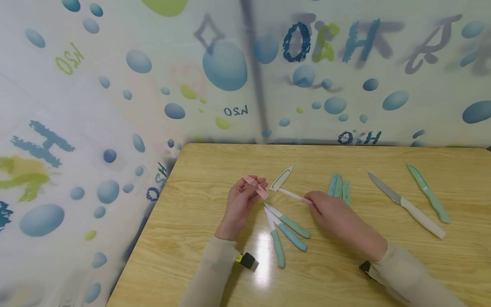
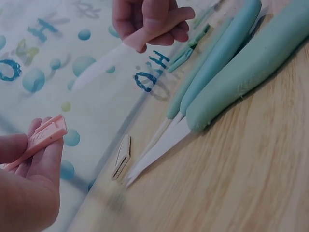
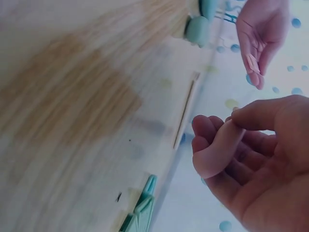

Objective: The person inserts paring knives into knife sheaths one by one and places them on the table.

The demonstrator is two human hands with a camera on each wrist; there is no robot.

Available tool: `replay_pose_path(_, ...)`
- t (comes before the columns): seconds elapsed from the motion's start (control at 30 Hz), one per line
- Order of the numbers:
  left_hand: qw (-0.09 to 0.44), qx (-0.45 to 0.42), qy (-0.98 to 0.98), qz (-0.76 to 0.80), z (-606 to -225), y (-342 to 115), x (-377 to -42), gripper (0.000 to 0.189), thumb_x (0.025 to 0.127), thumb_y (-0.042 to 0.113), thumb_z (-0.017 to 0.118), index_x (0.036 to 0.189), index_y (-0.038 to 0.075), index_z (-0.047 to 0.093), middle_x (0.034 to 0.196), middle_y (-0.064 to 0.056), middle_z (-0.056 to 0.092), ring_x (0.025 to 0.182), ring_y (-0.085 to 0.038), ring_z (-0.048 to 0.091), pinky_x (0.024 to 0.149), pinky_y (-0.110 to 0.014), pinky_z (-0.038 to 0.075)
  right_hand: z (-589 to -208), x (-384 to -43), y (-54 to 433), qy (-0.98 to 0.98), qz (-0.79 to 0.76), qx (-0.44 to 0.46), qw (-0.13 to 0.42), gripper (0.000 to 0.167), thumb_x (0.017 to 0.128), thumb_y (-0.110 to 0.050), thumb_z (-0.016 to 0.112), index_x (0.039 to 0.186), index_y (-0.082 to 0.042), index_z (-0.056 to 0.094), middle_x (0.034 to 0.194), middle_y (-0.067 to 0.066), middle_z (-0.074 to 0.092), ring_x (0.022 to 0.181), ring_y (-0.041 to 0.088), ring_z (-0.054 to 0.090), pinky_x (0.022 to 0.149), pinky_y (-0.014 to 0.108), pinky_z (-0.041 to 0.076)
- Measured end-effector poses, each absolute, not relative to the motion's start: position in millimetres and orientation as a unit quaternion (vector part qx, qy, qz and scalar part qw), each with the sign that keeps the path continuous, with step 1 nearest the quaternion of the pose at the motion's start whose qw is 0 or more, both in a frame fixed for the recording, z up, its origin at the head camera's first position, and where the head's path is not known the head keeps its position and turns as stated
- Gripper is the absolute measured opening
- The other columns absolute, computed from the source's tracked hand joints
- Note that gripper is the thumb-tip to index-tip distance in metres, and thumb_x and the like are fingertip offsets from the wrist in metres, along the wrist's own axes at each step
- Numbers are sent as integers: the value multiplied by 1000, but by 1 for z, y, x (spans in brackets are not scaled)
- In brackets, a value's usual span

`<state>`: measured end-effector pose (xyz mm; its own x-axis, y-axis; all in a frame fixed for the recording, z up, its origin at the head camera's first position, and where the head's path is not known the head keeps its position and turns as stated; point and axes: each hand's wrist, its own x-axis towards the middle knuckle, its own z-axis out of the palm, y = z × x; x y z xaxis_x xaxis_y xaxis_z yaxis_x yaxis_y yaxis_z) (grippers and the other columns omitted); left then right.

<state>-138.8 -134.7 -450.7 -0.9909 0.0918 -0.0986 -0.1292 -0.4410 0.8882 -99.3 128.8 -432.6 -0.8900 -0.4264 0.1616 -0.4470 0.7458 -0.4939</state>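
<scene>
My left hand (image 1: 237, 204) pinches a pink knife sheath (image 1: 256, 187) between thumb and fingers, raised above the table's left part. To its right, my right hand (image 1: 333, 213) grips a paring knife by its pale pink handle (image 3: 219, 150). The white blade (image 1: 290, 195) points left toward the sheath, apart from it. In the left wrist view the same blade (image 2: 99, 66) is fully bare. Below the hands lie two green-handled knives (image 1: 296, 227) and a blue-handled knife (image 1: 293, 237), white blades converging near the left hand. A cream sheath (image 1: 281, 178) lies just behind the held blade.
Beyond the right hand lie several blue and green sheaths (image 1: 339, 186) side by side. Farther right are a larger knife with a grey blade and cream handle (image 1: 423, 218) and a green sheathed knife (image 1: 433, 196). A patterned curtain (image 1: 226, 102) hangs behind the wooden table (image 1: 184, 221).
</scene>
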Motion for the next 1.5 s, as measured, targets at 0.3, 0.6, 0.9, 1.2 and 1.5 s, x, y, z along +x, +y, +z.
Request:
replay_pose_path(0.3, 76, -22, 522, 849, -451, -126, -137, 12, 107, -2, 49, 115, 2, 58, 113, -10, 75, 98, -16, 75, 84, -26, 62, -430, -89, 140, -922, 324, 209, 23, 16, 104, -2, 53, 118, 4, 56, 74, -2, 50, 56, 8, 39, 48, 23, 38)
replay_pose_path(0.6, 92, -32, 515, 852, -450, -110, -136, 13, 107, -3, 48, 116, 1, 56, 112, -10, 74, 99, -16, 74, 87, -27, 61, -433, -80, 148, -933, 304, 195, 9, 12, 109, -15, 55, 103, -6, 61, 71, -6, 44, 63, 9, 41, 55, 25, 38)
replay_pose_path(0.9, 101, -20, 507, 856, -448, -93, -134, 13, 107, -3, 49, 117, 0, 57, 113, -11, 74, 102, -18, 74, 90, -30, 61, -437, -73, 151, -932, 303, 200, 0, 13, 109, -18, 55, 102, -10, 63, 66, -9, 39, 57, 6, 36, 51, 24, 35)
replay_pose_path(1.2, 94, -27, 488, 867, -447, -81, -136, 13, 107, -3, 49, 117, 0, 57, 112, -11, 73, 104, -21, 73, 94, -34, 59, -438, -68, 149, -927, 323, 191, 9, 13, 108, -16, 57, 99, -11, 63, 64, -9, 38, 55, 5, 35, 50, 22, 35)
replay_pose_path(1.5, 98, -18, 476, 873, -445, -75, -135, 18, 107, -4, 46, 124, -7, 53, 114, -13, 73, 104, -19, 73, 96, -33, 59, -437, -67, 145, -925, 336, 180, -9, 14, 109, -17, 55, 102, -9, 65, 64, -8, 39, 54, 6, 34, 49, 22, 34)
